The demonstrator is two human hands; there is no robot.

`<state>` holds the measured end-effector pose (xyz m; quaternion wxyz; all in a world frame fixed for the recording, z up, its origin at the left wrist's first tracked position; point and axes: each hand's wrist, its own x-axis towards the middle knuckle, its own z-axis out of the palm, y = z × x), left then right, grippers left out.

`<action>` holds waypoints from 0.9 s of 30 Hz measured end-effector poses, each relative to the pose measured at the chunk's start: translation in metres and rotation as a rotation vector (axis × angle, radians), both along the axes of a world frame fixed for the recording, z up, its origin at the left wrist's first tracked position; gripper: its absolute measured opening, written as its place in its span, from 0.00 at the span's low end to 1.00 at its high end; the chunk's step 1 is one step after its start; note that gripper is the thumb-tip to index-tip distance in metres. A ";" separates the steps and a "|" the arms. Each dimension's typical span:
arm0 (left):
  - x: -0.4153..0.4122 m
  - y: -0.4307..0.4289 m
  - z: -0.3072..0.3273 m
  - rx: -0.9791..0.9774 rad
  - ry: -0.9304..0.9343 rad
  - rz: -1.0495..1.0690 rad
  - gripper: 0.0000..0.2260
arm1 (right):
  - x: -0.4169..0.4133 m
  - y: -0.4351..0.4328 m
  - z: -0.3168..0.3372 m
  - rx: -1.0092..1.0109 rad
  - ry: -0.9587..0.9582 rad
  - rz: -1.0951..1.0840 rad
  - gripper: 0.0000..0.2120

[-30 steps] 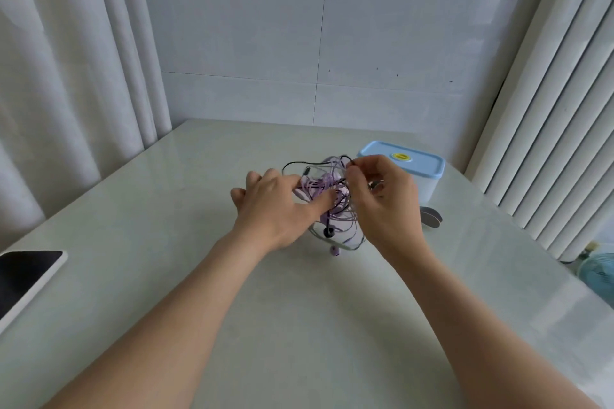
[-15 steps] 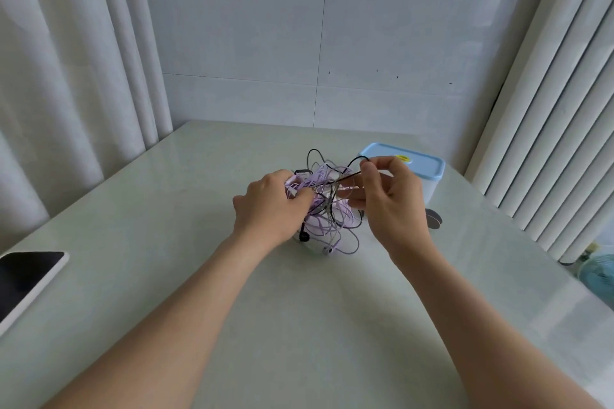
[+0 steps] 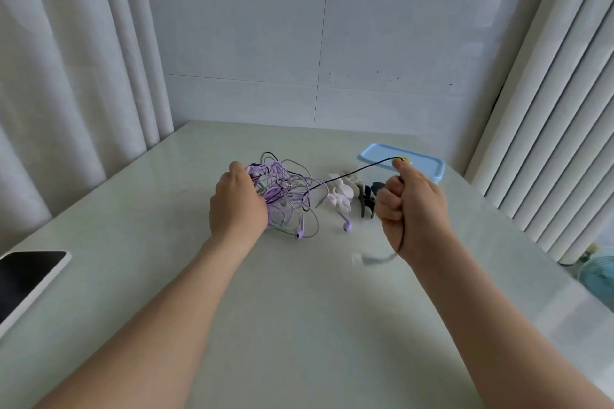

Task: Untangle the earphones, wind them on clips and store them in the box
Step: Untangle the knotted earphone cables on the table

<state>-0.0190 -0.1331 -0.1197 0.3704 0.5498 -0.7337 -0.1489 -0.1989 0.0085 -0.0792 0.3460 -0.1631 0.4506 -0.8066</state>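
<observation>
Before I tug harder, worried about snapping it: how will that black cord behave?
Probably floppy: the black cord curves between the right hand and the tangle. Likely light: its end dangles below the fist. It may snag, running into knotted loops.

A purple-and-grey tangle of earphones (image 3: 289,199) lies mid-tabletop, one black cord (image 3: 358,171) stretched rightward. White and dark clips (image 3: 342,199) lie just beside it, the blue-lidded box (image 3: 422,167) near the far right corner.

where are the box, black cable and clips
box (image 3: 428,165): head view, right part of the blue lid
black cable (image 3: 357,171): head view, middle of the taut stretch
clips (image 3: 340,202): head view, a white clip
</observation>
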 end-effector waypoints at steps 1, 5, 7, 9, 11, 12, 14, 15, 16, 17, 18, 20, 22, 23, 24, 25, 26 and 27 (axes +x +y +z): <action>0.000 0.000 0.000 -0.008 0.017 -0.005 0.13 | -0.002 0.000 -0.001 0.055 0.047 0.000 0.09; -0.002 -0.003 -0.002 -0.051 0.153 -0.060 0.11 | -0.001 0.001 -0.007 0.457 0.782 -0.220 0.13; -0.005 -0.006 -0.003 -0.054 0.176 -0.103 0.12 | 0.005 0.001 -0.010 0.649 1.141 -0.339 0.12; -0.008 -0.005 -0.003 -0.036 0.165 -0.122 0.16 | 0.009 0.001 -0.013 0.787 1.311 -0.367 0.08; -0.010 0.000 -0.001 -0.038 0.102 -0.075 0.19 | 0.011 0.001 -0.014 0.868 1.399 -0.334 0.04; -0.011 0.003 0.000 -0.070 0.062 -0.048 0.20 | 0.011 0.001 -0.015 0.897 1.451 -0.320 0.07; -0.012 0.008 0.003 -0.191 0.033 -0.055 0.22 | 0.006 -0.001 -0.022 0.926 1.609 -0.300 0.20; -0.012 0.009 0.004 -0.256 0.022 -0.077 0.20 | 0.004 -0.003 -0.026 0.908 1.678 -0.305 0.25; -0.012 0.011 0.004 -0.302 -0.014 -0.101 0.19 | 0.003 -0.004 -0.028 0.847 1.712 -0.303 0.27; -0.013 0.012 0.004 -0.312 -0.074 -0.124 0.19 | 0.003 -0.005 -0.030 0.745 1.725 -0.287 0.27; -0.014 0.014 0.003 -0.292 -0.146 -0.141 0.19 | 0.004 -0.007 -0.031 0.628 1.732 -0.257 0.25; -0.015 0.017 0.001 -0.225 -0.261 -0.144 0.16 | 0.007 -0.011 -0.034 0.471 1.753 -0.167 0.20; -0.014 0.018 0.000 -0.164 -0.301 -0.132 0.11 | 0.013 -0.016 -0.039 0.438 1.781 -0.055 0.17; -0.013 0.019 0.000 -0.134 -0.299 -0.138 0.10 | 0.015 -0.018 -0.042 0.450 1.785 -0.008 0.16; -0.013 0.018 0.001 -0.105 -0.285 -0.153 0.09 | 0.016 -0.020 -0.045 0.467 1.780 0.029 0.16; -0.014 0.017 0.001 -0.081 -0.261 -0.170 0.09 | 0.017 -0.021 -0.049 0.485 1.768 0.065 0.16; -0.015 0.017 0.002 -0.062 -0.235 -0.186 0.09 | 0.017 -0.023 -0.051 0.508 1.758 0.103 0.17; -0.016 0.017 0.002 -0.046 -0.208 -0.198 0.09 | 0.017 -0.024 -0.053 0.526 1.752 0.130 0.18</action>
